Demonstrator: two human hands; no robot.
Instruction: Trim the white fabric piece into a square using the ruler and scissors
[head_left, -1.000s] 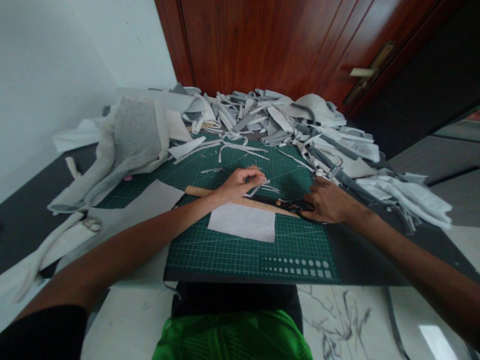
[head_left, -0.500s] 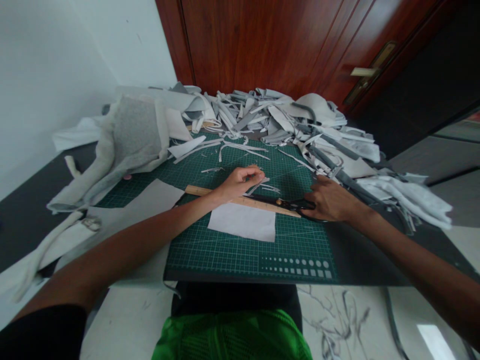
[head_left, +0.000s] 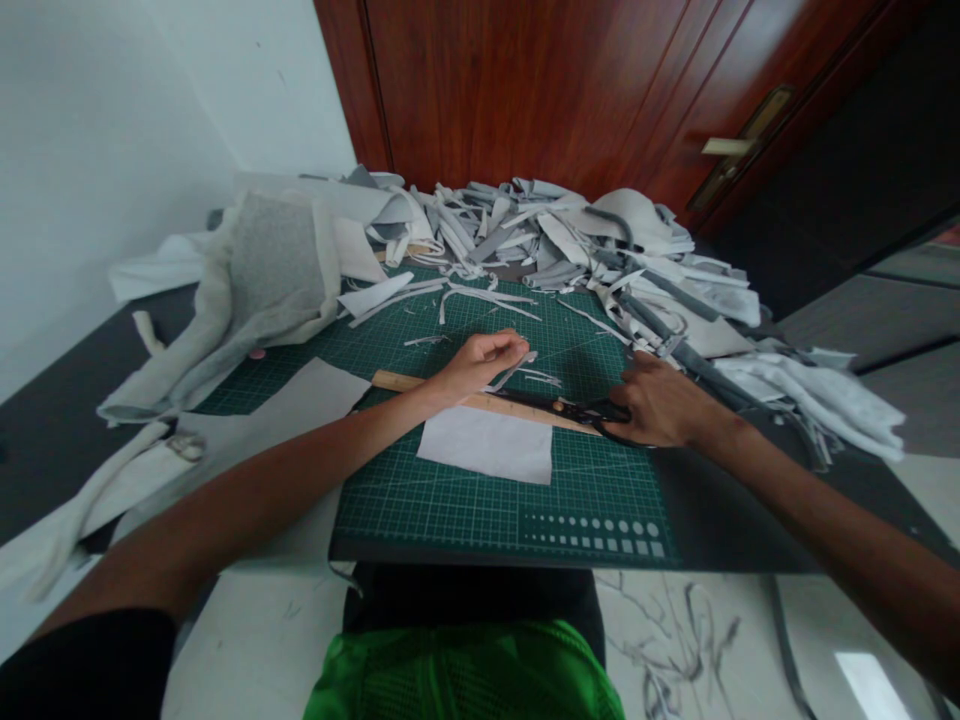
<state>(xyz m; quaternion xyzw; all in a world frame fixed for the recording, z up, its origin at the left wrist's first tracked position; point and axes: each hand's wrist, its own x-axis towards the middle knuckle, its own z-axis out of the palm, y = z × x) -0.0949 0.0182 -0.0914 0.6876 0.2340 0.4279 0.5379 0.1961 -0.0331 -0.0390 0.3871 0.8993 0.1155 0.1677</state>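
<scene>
Your L hand is pinched narrow, can't tell if it's got the thin gray strip just past it; your R hand grips the blk scissors, wood ruler running left from them.

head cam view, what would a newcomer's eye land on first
The big heap of grey and white fabric offcuts stands out first, piled at the far side of the table against a reddish-brown wooden door. Nearer, on a green cutting mat, a wooden ruler lies above a white rectangular sheet. The left hand is pinched over the ruler, and the right hand is at black-handled scissors.
</scene>
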